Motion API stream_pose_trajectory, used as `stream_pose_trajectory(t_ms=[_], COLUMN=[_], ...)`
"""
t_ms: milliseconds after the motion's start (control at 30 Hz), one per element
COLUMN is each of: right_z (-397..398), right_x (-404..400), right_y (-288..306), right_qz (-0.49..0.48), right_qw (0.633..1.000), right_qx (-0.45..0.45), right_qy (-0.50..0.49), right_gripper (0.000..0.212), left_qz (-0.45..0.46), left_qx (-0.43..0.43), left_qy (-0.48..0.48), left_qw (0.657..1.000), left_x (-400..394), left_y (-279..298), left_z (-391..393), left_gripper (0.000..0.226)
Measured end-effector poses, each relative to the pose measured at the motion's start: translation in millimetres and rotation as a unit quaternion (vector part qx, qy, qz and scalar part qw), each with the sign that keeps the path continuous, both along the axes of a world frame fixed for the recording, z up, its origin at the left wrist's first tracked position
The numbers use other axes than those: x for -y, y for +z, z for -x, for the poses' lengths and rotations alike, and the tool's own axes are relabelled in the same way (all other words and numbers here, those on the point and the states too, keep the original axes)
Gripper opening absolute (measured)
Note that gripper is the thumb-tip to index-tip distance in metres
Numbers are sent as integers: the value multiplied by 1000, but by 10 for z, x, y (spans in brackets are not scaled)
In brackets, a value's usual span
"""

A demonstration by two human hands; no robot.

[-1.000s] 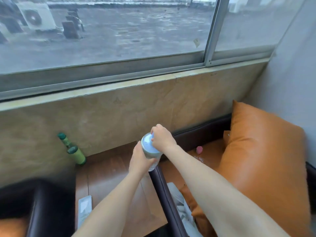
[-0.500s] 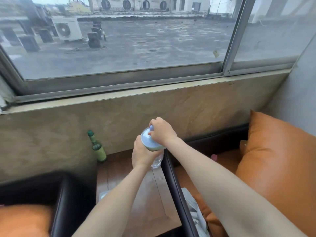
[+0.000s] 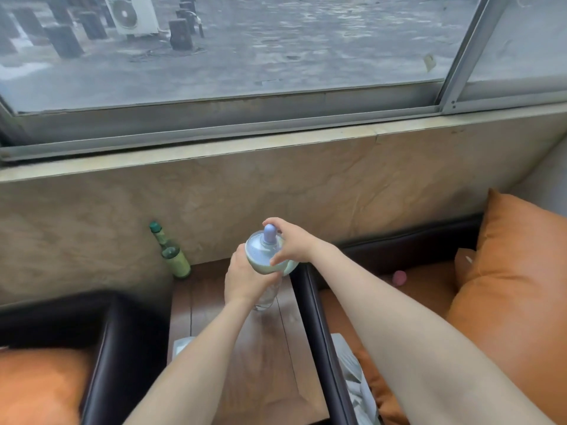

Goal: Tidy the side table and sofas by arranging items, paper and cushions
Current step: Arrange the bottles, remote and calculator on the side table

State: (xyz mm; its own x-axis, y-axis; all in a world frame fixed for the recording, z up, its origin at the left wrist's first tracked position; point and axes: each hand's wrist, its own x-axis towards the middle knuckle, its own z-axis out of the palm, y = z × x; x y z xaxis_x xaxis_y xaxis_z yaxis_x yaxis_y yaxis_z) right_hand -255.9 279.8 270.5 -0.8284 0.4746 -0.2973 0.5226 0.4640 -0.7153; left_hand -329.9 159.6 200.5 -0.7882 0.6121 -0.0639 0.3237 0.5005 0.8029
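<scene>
The left hand [image 3: 245,279] wraps round the body of a clear plastic bottle [image 3: 267,276] with a pale blue domed top and a lilac knob, while the right hand [image 3: 291,245] curls over that top from the far side, fingers pinching its rim. The bottle is held upright just above the brown wooden side table [image 3: 260,357], toward its back edge by the wall. It looks light and fairly stiff, though smooth plastic can slip, so the body grip low down with a second hand steadying the top seems the safest hold; the top may turn or come loose if taken alone. At the table's far left corner stand two green bottles [image 3: 175,259] against the beige wall. On the table's near edge lies a pale flat item [image 3: 182,345], partly hidden. Right of the table, past a dark sofa arm [image 3: 319,317], sit crumpled pale paper [image 3: 352,375], a small pink object [image 3: 399,277] and an orange leather cushion [image 3: 515,286].
</scene>
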Motion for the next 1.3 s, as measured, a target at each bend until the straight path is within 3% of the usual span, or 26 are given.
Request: stream_pose_trajectory(t_ms=[133,300,533,1067,1167,1300], right_z=[118,142,262,497,459,361], right_x=[-158,-447,-708,-755,-648,-523], right_y=[-255,-510,-809,-855,-841,-891], right_qz=[-20,-26,-75,-88,-135,-192], right_qw=[999,999,994,994,989,979], right_qx=[21,5,-46,-46,-33,26], right_qy=[25,-18,-67,-52,-51,-68], right_gripper=[91,92,70,69,65,66], left_qz=[-4,1,-4,-58,-24,105], left_qx=[18,16,15,79,71,-2], left_qy=[4,-14,-48,6,-16,-51], left_qw=[1000,1000,999,995,997,993], left_x=[-140,-459,-870,-1034,-1033,-845], left_y=[-218,-372,-457,-541,-524,-476], left_z=[156,260,492,612,611,500], left_gripper=[71,74,71,69,80,115])
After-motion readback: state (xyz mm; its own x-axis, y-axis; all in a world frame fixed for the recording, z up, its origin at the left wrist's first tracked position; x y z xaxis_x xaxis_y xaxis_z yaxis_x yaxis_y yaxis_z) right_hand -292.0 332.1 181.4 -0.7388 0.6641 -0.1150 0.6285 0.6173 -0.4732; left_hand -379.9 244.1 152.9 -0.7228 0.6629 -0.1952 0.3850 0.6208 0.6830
